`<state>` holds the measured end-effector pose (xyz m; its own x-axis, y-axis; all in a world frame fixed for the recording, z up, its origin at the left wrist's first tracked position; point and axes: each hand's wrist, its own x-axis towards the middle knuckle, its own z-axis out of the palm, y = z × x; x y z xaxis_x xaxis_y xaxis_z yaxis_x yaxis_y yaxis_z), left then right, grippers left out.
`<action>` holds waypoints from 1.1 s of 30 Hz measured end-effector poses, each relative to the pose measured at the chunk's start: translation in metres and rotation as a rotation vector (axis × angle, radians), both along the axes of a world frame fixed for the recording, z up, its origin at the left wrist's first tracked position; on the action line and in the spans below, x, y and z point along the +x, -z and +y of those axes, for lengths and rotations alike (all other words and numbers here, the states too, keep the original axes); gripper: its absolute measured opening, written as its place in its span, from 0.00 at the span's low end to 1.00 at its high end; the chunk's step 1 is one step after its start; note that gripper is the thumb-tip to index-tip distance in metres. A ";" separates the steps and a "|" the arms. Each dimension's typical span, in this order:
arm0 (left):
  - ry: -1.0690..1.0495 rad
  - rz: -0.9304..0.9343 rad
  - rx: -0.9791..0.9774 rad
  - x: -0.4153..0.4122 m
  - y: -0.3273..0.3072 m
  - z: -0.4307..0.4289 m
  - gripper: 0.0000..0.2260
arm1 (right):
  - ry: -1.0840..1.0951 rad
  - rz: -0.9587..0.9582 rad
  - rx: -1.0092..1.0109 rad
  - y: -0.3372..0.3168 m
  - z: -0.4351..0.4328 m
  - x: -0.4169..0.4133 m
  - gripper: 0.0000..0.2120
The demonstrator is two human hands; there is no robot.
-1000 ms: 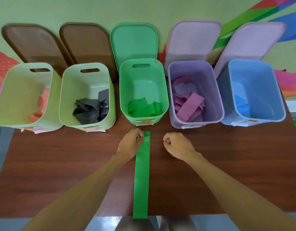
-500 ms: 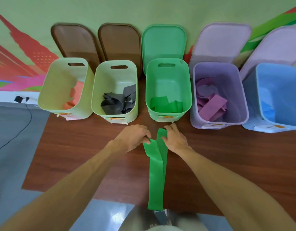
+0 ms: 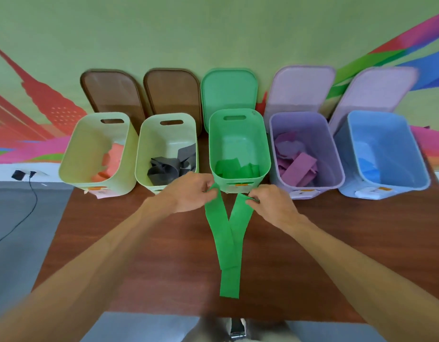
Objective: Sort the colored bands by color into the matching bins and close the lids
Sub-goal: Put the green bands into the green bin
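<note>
Just in front of the green bin (image 3: 239, 114), above the brown surface (image 3: 139, 243), a long green band (image 3: 227, 243) hangs in a narrow V. The left grip (image 3: 188, 193) pinches one upper end of it and the right grip (image 3: 272, 206) pinches the other, fingers curled onto the strip. The two ends are held apart, close to the bin's front wall. Lower down the two legs overlap, and the tail reaches toward the near edge of the surface; I cannot tell whether it rests there or hangs just clear.

The band looks thin, flat and limp, and it drapes under its own weight with no stiffness to hold a shape. It is probably very light and somewhat stretchy, so a gentle pinch should be enough and there is little to break. The awkward part is its length, because the trailing tail could drag or catch on the bin's rim. Holding it at the upper ends, as now, gives control. Bringing those ends together or folding the strip would make it easier to drop among the green pieces already in the bin. The green lid (image 3: 228, 92) leans against the wall behind, not yet closed.
</note>
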<state>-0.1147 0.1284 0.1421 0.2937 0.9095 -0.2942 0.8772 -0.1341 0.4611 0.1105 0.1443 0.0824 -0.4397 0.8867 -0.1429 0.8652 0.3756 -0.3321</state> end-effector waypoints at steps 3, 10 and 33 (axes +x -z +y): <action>0.061 0.052 0.024 0.002 -0.016 0.005 0.17 | -0.064 -0.089 0.066 -0.039 0.000 0.006 0.11; 0.138 0.058 0.252 0.004 -0.062 0.014 0.15 | -0.072 -0.095 0.208 -0.106 -0.003 0.011 0.13; -0.278 -0.209 0.481 0.024 -0.174 0.111 0.09 | 0.245 0.268 0.472 -0.220 0.108 -0.013 0.14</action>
